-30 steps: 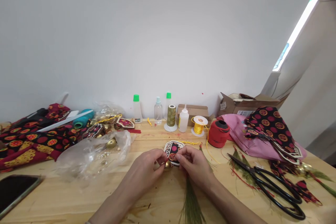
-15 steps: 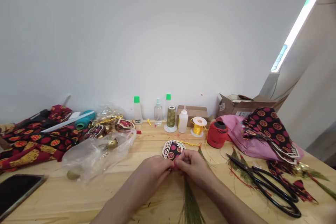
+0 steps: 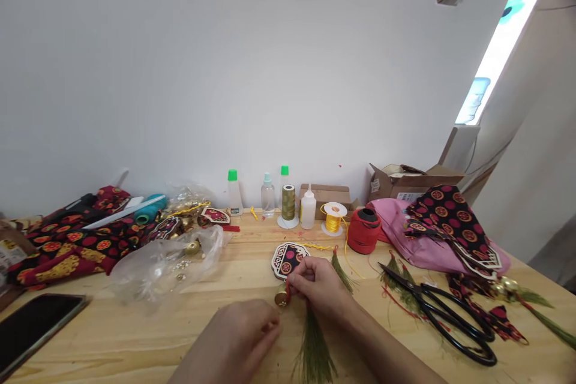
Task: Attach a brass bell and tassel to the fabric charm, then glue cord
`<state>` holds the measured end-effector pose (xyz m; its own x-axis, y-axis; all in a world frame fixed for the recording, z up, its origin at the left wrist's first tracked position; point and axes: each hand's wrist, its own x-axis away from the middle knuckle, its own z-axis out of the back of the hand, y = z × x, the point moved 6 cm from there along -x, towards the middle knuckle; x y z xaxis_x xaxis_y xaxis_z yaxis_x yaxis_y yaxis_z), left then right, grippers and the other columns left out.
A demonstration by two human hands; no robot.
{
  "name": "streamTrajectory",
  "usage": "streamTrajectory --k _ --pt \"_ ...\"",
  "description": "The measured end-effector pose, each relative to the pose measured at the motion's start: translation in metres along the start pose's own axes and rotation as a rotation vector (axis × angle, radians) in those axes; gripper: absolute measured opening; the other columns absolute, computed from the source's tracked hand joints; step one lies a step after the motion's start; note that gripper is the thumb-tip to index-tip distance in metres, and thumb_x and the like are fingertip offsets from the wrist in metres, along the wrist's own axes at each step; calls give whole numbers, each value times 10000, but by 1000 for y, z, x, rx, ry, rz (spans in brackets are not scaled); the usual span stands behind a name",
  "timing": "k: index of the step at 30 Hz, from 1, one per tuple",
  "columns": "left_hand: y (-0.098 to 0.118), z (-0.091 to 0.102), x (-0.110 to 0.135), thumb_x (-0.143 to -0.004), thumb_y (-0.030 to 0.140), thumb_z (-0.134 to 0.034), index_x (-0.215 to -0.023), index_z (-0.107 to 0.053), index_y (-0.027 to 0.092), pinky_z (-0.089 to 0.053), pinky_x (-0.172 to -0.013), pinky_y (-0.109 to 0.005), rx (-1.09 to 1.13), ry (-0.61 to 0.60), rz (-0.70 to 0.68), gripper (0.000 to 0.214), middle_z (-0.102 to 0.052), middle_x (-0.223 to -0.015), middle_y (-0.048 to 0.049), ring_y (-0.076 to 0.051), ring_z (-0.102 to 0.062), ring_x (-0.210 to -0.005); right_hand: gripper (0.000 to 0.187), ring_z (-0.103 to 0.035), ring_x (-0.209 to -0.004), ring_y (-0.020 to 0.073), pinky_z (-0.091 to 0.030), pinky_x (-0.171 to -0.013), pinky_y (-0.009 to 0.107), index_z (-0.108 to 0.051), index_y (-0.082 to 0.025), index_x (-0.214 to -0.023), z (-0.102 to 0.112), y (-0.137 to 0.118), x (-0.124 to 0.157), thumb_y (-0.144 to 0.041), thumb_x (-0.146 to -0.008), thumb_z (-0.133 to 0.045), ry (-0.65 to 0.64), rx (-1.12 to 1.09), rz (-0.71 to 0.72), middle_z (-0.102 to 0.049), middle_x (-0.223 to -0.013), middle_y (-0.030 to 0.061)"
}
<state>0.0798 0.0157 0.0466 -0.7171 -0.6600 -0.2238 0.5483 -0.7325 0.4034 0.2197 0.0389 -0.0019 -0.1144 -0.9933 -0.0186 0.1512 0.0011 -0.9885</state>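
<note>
My right hand (image 3: 317, 285) pinches the cord of a small gold bell (image 3: 281, 297) just below a black, red and white patterned ornament (image 3: 288, 257) lying on the wooden table (image 3: 135, 336). A green tassel (image 3: 312, 348) trails from under that hand toward me. My left hand (image 3: 240, 339) sits lower and left of the bell, fingers curled in a pinch; what it holds is too small to see. A yellow cord (image 3: 321, 246) runs from the ornament's top.
A clear plastic bag (image 3: 166, 261) with gold beads lies left, patterned fabric (image 3: 67, 243) beyond it, a phone (image 3: 33, 327) at the left edge. Bottles (image 3: 233, 192), thread spools (image 3: 333, 218) and a red spool (image 3: 362, 230) line the wall. Black scissors (image 3: 443, 312) and pink cloth (image 3: 405, 231) lie right.
My left hand has pulled back toward me, away from the right hand. The gold bell now hangs in view beside my right fingers. The view has shifted slightly right.
</note>
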Motion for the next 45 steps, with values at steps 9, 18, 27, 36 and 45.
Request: streamTrajectory --k 9,18,27,36,45 --pt "-27 -9 -28 -766 382 -390 -633 -635 153 -308 -486 -212 137 -109 233 362 -624 -616 -1 -138 -513 -558 184 -561 -511 118 -415 -513 231 -495 -172 -554 -2 -8 2 -309 -571 -616 -32 -111 -8 -592 -522 -20" --pt "-25 -9 -54 -723 348 -496 -800 -585 154 -418 -605 -244 436 16 181 227 -649 -727 -24 -156 -580 -665 287 -452 -406 61 -352 -428 194 -442 -174 -580 0 -7 0 -402 -565 -615 -19 -176 -50 -526 -484 -57" --pt "-26 -15 -41 -719 285 -531 -854 -553 168 -431 -670 -246 581 -61 132 180 -627 -795 -13 -143 -568 -739 141 -503 -494 93 -341 -453 194 -533 -166 -559 8 -4 -3 -265 -569 -632 33 -91 34 -568 -515 -31" --pt "-13 -10 -43 -639 148 -602 -839 -613 212 -379 -793 -247 418 -95 -15 210 -565 -893 2 -147 -509 -877 290 -451 -398 60 -340 -425 200 -513 -145 -555 5 -31 8 -384 -530 -675 -96 -306 14 -564 -496 -29" --pt "-6 -6 -42 -708 274 -548 -775 -594 220 -398 -710 -235 171 3 -70 98 -524 -900 -8 -142 -512 -808 247 -558 -500 94 -415 -520 222 -534 -134 -597 -4 -37 15 -328 -577 -685 -308 -390 56 -630 -572 10"
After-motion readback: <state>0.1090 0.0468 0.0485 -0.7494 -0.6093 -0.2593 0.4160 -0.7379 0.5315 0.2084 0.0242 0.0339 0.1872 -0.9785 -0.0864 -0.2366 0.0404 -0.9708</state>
